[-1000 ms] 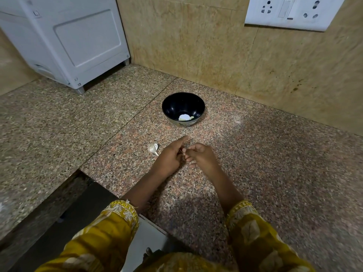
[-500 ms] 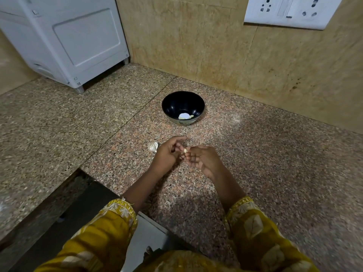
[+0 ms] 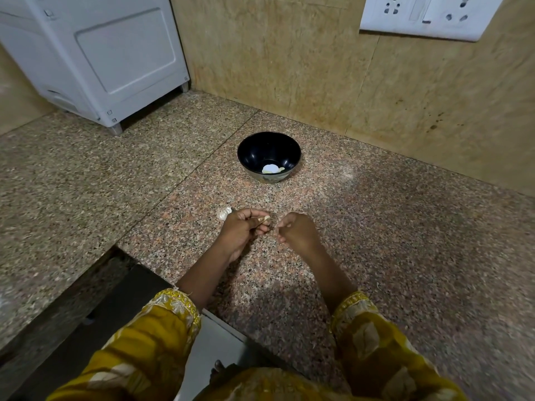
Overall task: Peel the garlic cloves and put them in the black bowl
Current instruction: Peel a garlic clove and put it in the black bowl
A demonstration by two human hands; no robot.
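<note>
Clove in hand (image 3: 265, 219): small, pale cream and yellowish, with a smooth, bare-looking tip poking out past the fingertips; too small to tell how much skin is on it.
Left hand (image 3: 241, 231): fingers curled inward, with the clove pinched between thumb and fingertips at the hand's inner side; the hand sits low over the counter, and whether it touches the counter is unclear.
Right hand (image 3: 296, 231): just beside the left hand with a narrow gap between them, not touching the clove; fingers curled into a loose fist, and whether anything is pinched inside cannot be told.
Black bowl (image 3: 259, 150): upright on the counter beyond both hands, near the wall and well apart from the fingers; glossy dark inside.
Bowl contents (image 3: 271, 169): a few white and pale yellow garlic pieces lying at the bottom, toward the near side.
Garlic on counter (image 3: 223, 213): a whitish, papery-skinned piece lying just left of the left hand's knuckles, partly hidden by them.
Counter (image 3: 390, 241): speckled pinkish-brown granite with a seam running diagonally left of the bowl.
Sleeves (image 3: 162, 328): mustard yellow with pale embroidered cuffs, ending at mid-forearm.
Background: a white appliance (image 3: 95, 53) stands on the counter at far left, and a white socket plate (image 3: 428, 15) is on the tan wall.
</note>
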